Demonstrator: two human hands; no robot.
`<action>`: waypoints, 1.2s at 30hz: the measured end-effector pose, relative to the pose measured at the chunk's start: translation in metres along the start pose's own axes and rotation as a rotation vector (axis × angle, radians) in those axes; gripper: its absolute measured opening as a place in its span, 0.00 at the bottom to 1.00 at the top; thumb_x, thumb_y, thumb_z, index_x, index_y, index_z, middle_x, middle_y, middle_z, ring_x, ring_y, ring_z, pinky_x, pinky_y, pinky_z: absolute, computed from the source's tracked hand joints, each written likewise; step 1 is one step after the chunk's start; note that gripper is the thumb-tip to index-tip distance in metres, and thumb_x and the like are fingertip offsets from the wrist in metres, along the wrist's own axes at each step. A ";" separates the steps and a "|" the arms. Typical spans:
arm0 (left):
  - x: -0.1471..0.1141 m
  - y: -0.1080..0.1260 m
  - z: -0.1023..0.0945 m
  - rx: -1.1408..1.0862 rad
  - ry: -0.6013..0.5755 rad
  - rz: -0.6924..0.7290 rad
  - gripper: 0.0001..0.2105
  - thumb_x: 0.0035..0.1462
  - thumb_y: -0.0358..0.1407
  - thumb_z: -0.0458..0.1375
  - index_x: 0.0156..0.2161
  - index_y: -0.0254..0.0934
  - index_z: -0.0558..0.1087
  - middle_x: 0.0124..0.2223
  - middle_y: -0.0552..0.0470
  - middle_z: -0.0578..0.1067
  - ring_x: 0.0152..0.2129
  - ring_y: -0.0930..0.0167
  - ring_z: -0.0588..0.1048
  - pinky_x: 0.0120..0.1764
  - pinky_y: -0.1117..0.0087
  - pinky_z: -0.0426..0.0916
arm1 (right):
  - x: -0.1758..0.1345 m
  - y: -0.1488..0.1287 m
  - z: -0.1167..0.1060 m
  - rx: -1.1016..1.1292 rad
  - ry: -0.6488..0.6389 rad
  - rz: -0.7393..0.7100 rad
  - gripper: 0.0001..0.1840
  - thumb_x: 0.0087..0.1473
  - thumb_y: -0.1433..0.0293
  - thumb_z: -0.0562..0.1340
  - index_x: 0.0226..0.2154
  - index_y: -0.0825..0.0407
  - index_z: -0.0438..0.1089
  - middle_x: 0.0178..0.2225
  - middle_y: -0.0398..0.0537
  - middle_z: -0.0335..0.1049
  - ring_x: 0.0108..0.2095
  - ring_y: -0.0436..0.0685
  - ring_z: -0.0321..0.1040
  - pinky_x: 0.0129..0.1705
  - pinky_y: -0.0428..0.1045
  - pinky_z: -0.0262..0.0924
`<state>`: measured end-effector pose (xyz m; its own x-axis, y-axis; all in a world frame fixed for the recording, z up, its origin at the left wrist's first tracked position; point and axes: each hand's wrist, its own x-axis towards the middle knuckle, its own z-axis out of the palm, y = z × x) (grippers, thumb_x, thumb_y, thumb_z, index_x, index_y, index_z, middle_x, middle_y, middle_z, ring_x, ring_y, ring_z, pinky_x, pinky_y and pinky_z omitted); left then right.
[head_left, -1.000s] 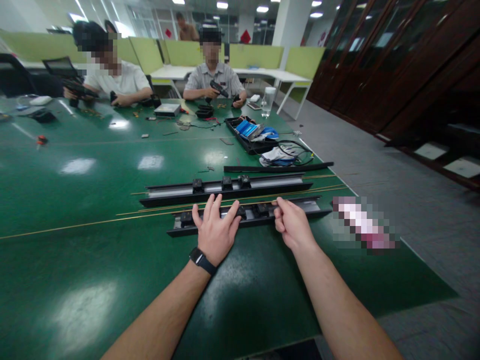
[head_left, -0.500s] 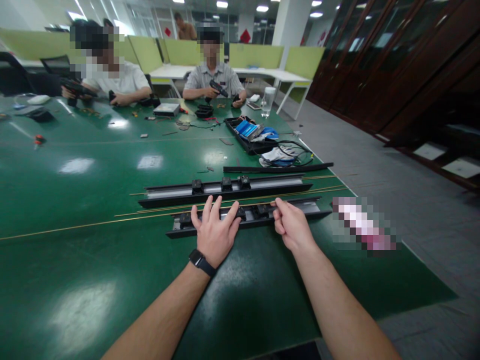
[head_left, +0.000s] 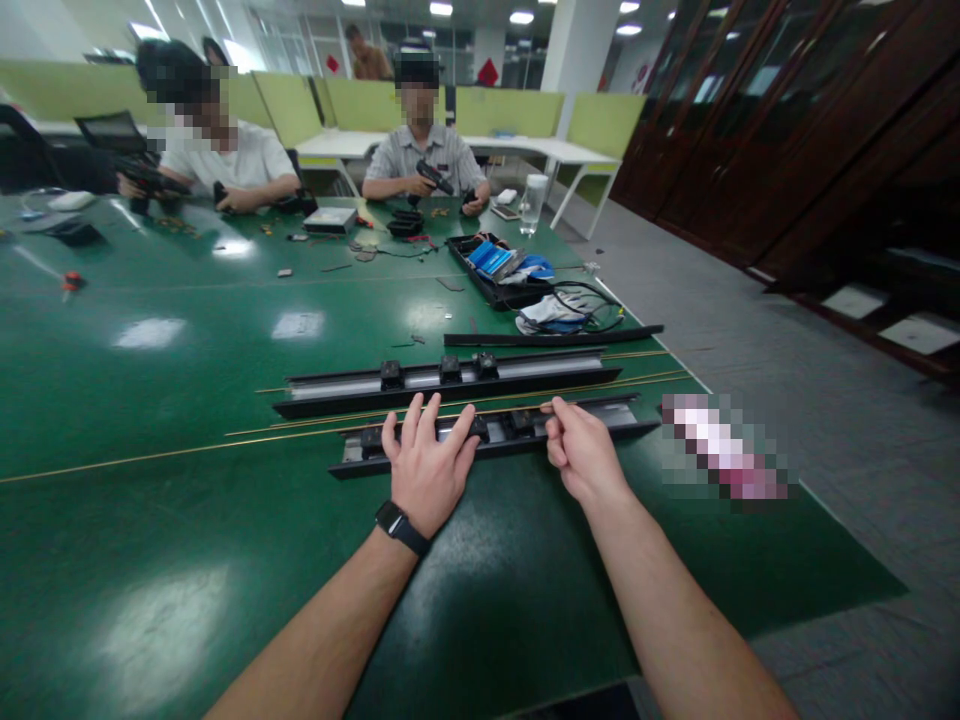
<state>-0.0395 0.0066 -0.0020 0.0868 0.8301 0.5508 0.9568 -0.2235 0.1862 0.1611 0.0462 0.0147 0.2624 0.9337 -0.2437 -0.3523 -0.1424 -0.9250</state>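
My left hand (head_left: 427, 460), with a dark watch on its wrist, lies spread over the near black rail (head_left: 634, 430), fingertips by a long thin brass rod (head_left: 150, 461). Whether those fingers press on the rod I cannot tell. Thumb and forefinger of my right hand (head_left: 583, 447) pinch the rod near its right end, above the same rail. Black blocks (head_left: 523, 422) sit in the rail's channel, partly covered by my left hand. Behind it, a second black rail (head_left: 525, 382) holds several similar blocks (head_left: 450, 369). More thin brass rods (head_left: 645, 380) lie between and beyond the rails.
A narrow black strip (head_left: 555, 337) lies farther back, before gloves (head_left: 559, 312) and a black tray (head_left: 499, 290) of blue items. Two people (head_left: 424, 150) across the green table (head_left: 225, 560) hold power drills. A clear bottle (head_left: 532, 205) stands near the right edge. A blurred pink patch (head_left: 724, 445) lies right.
The view has shifted very slightly. Both hands keep their places on the rail and the rod.
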 end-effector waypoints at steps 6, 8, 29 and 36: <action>0.000 0.001 -0.001 0.010 -0.018 -0.005 0.19 0.65 0.45 0.53 0.60 0.54 0.70 0.65 0.42 0.66 0.66 0.54 0.58 0.64 0.41 0.45 | 0.001 0.000 0.000 -0.047 -0.007 0.013 0.18 0.52 0.56 0.69 0.31 0.55 0.70 0.16 0.36 0.60 0.08 0.41 0.47 0.08 0.39 0.35; 0.000 0.001 -0.002 0.011 -0.015 -0.006 0.19 0.65 0.45 0.53 0.59 0.54 0.70 0.65 0.42 0.66 0.66 0.54 0.58 0.64 0.40 0.44 | 0.001 0.000 0.000 -0.076 -0.025 0.020 0.19 0.51 0.56 0.70 0.31 0.55 0.71 0.16 0.37 0.61 0.08 0.41 0.47 0.08 0.39 0.35; 0.000 0.002 -0.002 0.020 -0.016 -0.015 0.19 0.65 0.46 0.54 0.60 0.56 0.69 0.65 0.42 0.65 0.67 0.52 0.56 0.63 0.36 0.41 | -0.001 -0.001 0.001 -0.038 -0.001 0.000 0.16 0.52 0.59 0.69 0.30 0.56 0.71 0.16 0.37 0.61 0.08 0.41 0.47 0.09 0.40 0.36; 0.000 0.002 -0.002 0.016 -0.012 -0.030 0.19 0.64 0.46 0.54 0.59 0.56 0.70 0.66 0.41 0.64 0.67 0.51 0.55 0.63 0.37 0.42 | -0.001 0.000 0.000 -0.025 -0.003 -0.006 0.15 0.52 0.59 0.68 0.30 0.55 0.71 0.16 0.37 0.61 0.08 0.41 0.47 0.09 0.40 0.36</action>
<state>-0.0381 0.0053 0.0001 0.0614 0.8425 0.5352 0.9633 -0.1905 0.1893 0.1609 0.0457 0.0153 0.2621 0.9354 -0.2375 -0.3278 -0.1452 -0.9335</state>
